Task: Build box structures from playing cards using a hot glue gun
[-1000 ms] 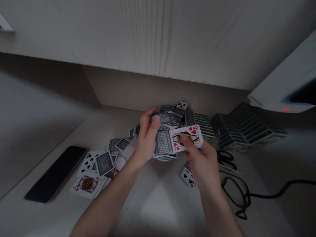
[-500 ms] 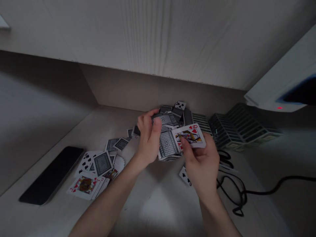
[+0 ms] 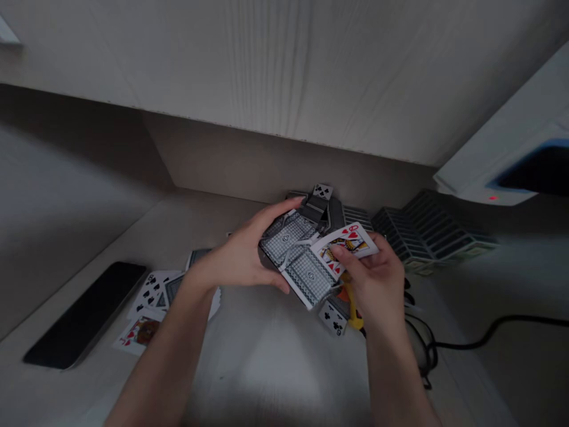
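The right hand's fingers were pinched on a queen of hearts, thumb pressed across its face, the card's lower end overlapping the right side of a card bundle; whether the two touched could not be told. The left hand's fingers were clamped around the bundle's left side, thumb along the near edge and forefinger reaching along the far one. The bundle was tilted, two patterned card backs showing on top and a dark rounded part beneath. Just below the bundle's right corner lay a face-up club card, with something yellow beside it, partly hidden by the right hand. Just beyond the bundle were dark stacked pieces and another black-suited card. Left of it, on the table, lay a jack of hearts, an eight of spades and, farther out, a black phone. Right of it stood ribbed dark racks, with a black cable nearer the wearer.
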Action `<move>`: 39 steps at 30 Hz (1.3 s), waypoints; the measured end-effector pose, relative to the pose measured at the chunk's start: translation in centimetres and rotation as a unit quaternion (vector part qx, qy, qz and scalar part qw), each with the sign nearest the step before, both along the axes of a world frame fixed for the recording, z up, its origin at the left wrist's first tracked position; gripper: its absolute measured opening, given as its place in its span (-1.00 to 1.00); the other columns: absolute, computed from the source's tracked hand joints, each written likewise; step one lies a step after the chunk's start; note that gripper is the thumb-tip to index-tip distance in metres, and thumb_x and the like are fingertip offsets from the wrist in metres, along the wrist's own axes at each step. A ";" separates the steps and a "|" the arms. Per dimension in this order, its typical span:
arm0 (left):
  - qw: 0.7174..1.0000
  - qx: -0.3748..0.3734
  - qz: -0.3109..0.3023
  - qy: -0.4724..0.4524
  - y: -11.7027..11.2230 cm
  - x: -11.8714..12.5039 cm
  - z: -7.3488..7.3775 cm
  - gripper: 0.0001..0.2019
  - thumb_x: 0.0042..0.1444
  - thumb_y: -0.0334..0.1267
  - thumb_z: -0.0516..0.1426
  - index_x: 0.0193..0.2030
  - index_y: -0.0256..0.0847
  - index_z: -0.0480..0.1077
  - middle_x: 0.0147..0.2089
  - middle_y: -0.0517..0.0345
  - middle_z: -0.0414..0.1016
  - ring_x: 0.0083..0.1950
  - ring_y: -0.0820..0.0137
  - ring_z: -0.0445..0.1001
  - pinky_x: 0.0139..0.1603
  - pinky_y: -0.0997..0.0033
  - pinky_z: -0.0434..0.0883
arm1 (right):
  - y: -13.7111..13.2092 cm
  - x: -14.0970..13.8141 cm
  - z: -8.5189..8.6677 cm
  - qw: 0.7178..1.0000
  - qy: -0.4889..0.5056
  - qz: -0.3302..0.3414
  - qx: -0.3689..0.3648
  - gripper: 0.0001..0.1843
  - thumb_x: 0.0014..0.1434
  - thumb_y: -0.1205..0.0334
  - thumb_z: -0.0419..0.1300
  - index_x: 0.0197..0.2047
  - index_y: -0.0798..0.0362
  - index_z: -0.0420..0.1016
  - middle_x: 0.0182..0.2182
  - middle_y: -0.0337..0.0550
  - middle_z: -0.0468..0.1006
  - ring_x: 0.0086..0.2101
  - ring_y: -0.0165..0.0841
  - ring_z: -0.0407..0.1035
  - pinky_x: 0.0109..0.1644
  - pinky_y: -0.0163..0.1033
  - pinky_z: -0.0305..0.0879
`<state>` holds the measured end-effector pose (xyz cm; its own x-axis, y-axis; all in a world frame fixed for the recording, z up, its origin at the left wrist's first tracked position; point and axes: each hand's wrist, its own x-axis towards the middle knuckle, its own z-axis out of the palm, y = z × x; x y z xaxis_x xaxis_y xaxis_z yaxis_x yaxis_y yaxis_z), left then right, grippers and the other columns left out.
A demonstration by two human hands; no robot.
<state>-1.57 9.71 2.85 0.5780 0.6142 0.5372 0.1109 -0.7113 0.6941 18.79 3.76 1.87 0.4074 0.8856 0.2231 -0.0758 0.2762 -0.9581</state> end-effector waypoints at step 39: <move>0.989 0.065 0.080 0.109 -1.4 -0.7 1.7 -0.42 -0.17 0.02 0.34 0.05 0.03 0.42 0.21 0.07 0.32 0.20 0.13 0.33 0.19 0.13 0.33 | -0.5 -0.3 -0.8 0.951 -0.236 0.187 0.072 -0.33 -0.15 0.30 0.43 0.04 -0.09 0.30 0.07 -0.07 0.43 0.06 -0.17 0.36 0.14 0.00 0.30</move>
